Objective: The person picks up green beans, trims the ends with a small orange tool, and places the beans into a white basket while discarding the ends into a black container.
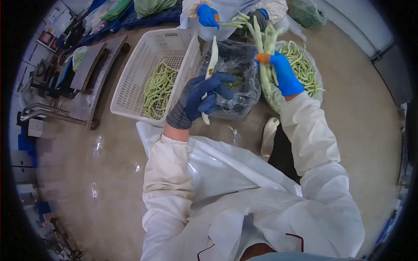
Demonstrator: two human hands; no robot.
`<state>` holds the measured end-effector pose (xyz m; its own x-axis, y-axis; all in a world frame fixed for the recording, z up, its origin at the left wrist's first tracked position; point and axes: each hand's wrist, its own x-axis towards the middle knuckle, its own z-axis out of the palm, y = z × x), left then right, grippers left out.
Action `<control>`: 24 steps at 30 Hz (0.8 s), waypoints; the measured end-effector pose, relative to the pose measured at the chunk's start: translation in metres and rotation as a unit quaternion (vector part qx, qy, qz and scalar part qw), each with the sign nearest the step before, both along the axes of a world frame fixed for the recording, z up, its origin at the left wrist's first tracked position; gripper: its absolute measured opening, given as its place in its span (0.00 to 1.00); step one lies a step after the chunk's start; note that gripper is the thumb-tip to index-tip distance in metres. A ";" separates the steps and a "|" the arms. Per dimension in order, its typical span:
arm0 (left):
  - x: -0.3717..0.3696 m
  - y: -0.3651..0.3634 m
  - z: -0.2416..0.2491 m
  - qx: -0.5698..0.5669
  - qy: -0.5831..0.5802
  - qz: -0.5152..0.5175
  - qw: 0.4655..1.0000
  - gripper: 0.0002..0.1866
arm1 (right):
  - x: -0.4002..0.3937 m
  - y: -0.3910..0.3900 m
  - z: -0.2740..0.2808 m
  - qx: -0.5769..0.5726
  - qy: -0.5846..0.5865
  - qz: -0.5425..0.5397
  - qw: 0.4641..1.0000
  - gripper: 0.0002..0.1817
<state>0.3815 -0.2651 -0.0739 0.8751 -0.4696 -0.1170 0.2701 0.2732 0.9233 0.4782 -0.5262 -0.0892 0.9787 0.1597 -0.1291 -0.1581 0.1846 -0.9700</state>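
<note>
My left hand [202, 98], in a dark blue coated glove with a grey cuff, is closed around a single pale green bean pod [213, 56]. The pod stands nearly upright and has a brown damaged patch near the fingers. Closed around a bunch of long green beans [262, 45] is my right hand [285, 74], in a blue glove with orange on a finger or thumb. Beneath my hands sits a dark plastic-lined crate [237, 111] holding some green scraps. A plastic bag [274, 98] with many green beans [300, 65] lies under and beside my right hand.
A white perforated basket [130, 82] holds green beans [160, 89] on the left. Opposite, a person's blue-gloved hand [208, 16] and dark-gloved hand [260, 18] handle beans. A metal cart [98, 82] stands further left. A white shoe [269, 137] shows on the floor.
</note>
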 end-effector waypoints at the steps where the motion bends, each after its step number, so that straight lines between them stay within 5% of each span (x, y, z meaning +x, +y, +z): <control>1: 0.003 0.005 -0.004 0.006 0.010 -0.003 1.000 0.28 | -0.005 -0.005 0.007 0.013 0.009 0.036 0.999 0.16; 3: 0.008 0.001 -0.003 0.020 0.063 0.018 0.998 0.41 | -0.022 0.002 0.024 -0.021 -0.015 0.019 0.999 0.16; 6: 0.022 -0.001 -0.026 -0.206 0.096 -0.100 0.969 0.48 | -0.031 0.002 0.025 -0.022 -0.027 0.030 0.999 0.18; 9: 0.031 -0.009 -0.034 -0.228 0.087 -0.155 0.957 0.53 | -0.037 0.004 0.031 -0.030 -0.018 0.027 0.999 0.19; 15: 0.031 -0.022 -0.033 -0.247 0.097 -0.125 0.956 0.50 | -0.043 0.002 0.031 -0.051 -0.089 0.050 0.993 0.25; 20: 0.035 -0.018 -0.044 -0.220 0.020 -0.080 0.972 0.36 | -0.048 0.010 0.014 -0.094 -0.107 0.094 0.985 0.30; 24: 0.023 -0.032 -0.019 -0.182 0.029 0.041 0.982 0.31 | -0.048 0.017 0.005 -0.070 -0.063 0.048 0.994 0.25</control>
